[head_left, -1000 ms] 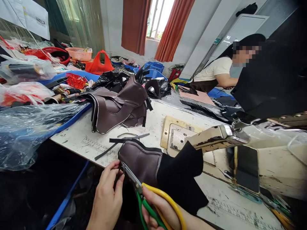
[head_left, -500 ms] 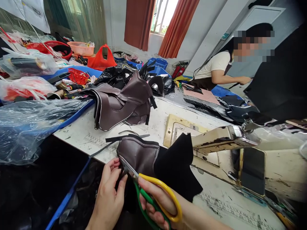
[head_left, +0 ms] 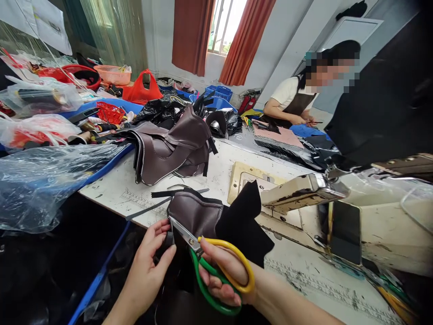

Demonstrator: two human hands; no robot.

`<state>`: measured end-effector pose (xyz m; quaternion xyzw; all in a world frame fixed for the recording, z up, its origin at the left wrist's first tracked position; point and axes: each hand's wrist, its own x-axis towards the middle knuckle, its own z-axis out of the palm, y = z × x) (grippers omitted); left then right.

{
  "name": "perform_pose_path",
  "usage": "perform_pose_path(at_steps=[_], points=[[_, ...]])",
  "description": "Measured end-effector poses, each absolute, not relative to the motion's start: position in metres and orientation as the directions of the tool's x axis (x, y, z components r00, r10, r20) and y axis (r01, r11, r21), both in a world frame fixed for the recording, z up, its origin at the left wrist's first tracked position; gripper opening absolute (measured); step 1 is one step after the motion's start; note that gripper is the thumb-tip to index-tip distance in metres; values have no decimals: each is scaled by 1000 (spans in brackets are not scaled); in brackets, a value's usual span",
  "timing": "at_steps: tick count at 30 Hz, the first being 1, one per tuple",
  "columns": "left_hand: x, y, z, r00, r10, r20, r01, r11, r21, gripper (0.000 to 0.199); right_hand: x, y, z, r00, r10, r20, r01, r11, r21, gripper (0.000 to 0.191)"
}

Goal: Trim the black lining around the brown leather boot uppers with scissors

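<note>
A pair of scissors (head_left: 192, 242) with one yellow and one green handle is gripped in my right hand (head_left: 219, 275). Its blades lie along the left edge of a dark brown leather piece (head_left: 194, 210), which rests at the table's front edge. My left hand (head_left: 150, 257) is just left of the blades, its thumb and fingers closed on a dark strip (head_left: 168, 239) at that edge. A black fabric part (head_left: 241, 225) spreads to the right of the brown leather. More brown material hangs below the hands, partly in shadow.
Stacked brown leather pieces (head_left: 169, 149) lie behind on the white table (head_left: 111, 183). To the right are a sewing machine (head_left: 297, 194) and a phone (head_left: 345, 232). A plastic-covered blue bin (head_left: 61, 180) stands left. A co-worker (head_left: 291, 99) sits beyond.
The view has shifted slightly. The scissors stay at the leather's left edge, and the dark strip in my left fingers shows more clearly. The co-worker's hands have come down and closer together.
</note>
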<state>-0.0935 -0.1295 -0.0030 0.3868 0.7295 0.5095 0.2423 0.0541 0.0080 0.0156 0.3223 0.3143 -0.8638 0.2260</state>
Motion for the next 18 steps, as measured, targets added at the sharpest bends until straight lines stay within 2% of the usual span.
perform_pose_path(at_steps=[3,5,7,9,11,12,14,16,18], points=[[-106,-138,2,-542,840,-23,167,135,977,33,58,12,11,-757,-228,-613,523,-773,-358,68],[-119,-151,2,-574,817,-61,51,109,993,39,60,17,9,-811,-244,-532,478,-801,-361,71],[-136,-170,-1,-578,804,-142,0,174,985,38,63,24,5,-880,-263,-395,410,-841,-353,76],[-152,-189,-4,-496,827,-265,161,387,908,30,67,32,0,-925,-287,-248,359,-875,-325,81],[-163,-202,-5,-473,800,-370,442,579,685,30,71,39,-5,-944,-296,-147,328,-892,-312,84],[-166,-204,-3,-507,775,-378,537,627,565,31,73,40,-8,-948,-295,-118,318,-895,-313,84],[-164,-196,5,-620,742,-257,607,660,443,31,75,42,-12,-953,-293,-81,303,-898,-318,85],[-156,-173,16,-676,736,-16,640,598,482,40,75,41,-15,-954,-295,-61,298,-899,-319,85],[-148,-143,24,-623,767,153,699,458,548,50,74,41,-17,-952,-302,-55,303,-895,-327,84]])
